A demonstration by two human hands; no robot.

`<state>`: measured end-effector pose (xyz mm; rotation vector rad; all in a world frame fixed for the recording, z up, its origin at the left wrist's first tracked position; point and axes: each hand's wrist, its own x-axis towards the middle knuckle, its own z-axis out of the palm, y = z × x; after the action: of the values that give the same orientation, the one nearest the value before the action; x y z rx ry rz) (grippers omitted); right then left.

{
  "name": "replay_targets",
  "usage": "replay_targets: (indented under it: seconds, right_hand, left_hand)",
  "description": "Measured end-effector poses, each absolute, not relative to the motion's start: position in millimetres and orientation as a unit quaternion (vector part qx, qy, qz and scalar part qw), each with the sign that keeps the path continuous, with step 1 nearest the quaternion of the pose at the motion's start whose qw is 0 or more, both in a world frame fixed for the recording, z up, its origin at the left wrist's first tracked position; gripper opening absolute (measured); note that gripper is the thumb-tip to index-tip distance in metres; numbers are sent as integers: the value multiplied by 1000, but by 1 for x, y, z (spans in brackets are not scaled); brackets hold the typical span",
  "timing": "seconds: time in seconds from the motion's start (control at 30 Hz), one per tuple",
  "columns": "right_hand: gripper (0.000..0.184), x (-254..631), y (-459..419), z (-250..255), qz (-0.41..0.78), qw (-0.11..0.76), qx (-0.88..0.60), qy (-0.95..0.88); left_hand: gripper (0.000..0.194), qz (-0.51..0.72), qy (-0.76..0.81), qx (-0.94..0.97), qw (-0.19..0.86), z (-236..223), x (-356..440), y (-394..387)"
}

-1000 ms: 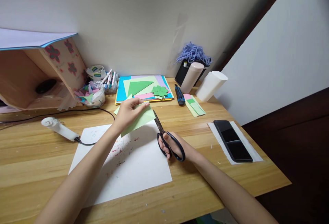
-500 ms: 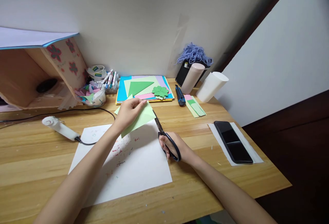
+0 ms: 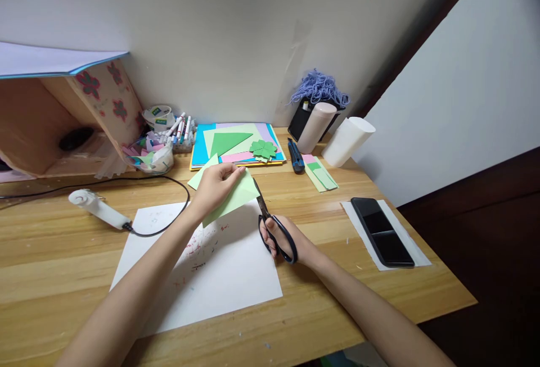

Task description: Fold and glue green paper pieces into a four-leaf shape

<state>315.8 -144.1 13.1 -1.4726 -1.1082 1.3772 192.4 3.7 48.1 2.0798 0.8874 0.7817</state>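
Observation:
My left hand [image 3: 220,186] pinches a piece of light green paper [image 3: 234,204] by its upper edge, above the desk. My right hand [image 3: 287,238] has its fingers through the handles of black-handled scissors [image 3: 264,208]. The scissor blades point up and away from me, right at the paper's right edge; whether they are cutting into it I cannot tell. Beneath the hands lies a white sheet [image 3: 228,282] with red and dark marks. Another light green piece [image 3: 213,164] shows just behind my left hand.
Coloured paper [image 3: 200,142] is stacked at the back, with a green paper flower [image 3: 263,149] on it. A box cutter [image 3: 296,156] and paper strips [image 3: 321,175] lie right of it. A phone [image 3: 382,232] rests at right. A corded white tool [image 3: 99,209] lies at left.
My left hand has shifted slightly right with the green paper, and the light green piece behind it shows more. The scissors' handles have opened a little wider.

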Motion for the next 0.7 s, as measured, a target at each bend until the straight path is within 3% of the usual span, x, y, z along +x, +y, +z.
replay_targets:
  seconds: [0.2, 0.5, 0.7]
  right_hand:
    - [61, 318, -144, 1, 534, 421, -591, -433]
    - [71, 314, -143, 12, 545, 414, -599, -415]
    - [64, 318, -143, 1, 529, 417, -606, -423]
  left_hand:
    - [36, 303, 351, 805, 370, 47, 192, 5]
    - [37, 289, 334, 814, 376, 47, 194, 0]
    - [37, 291, 337, 814, 373, 46, 195, -1]
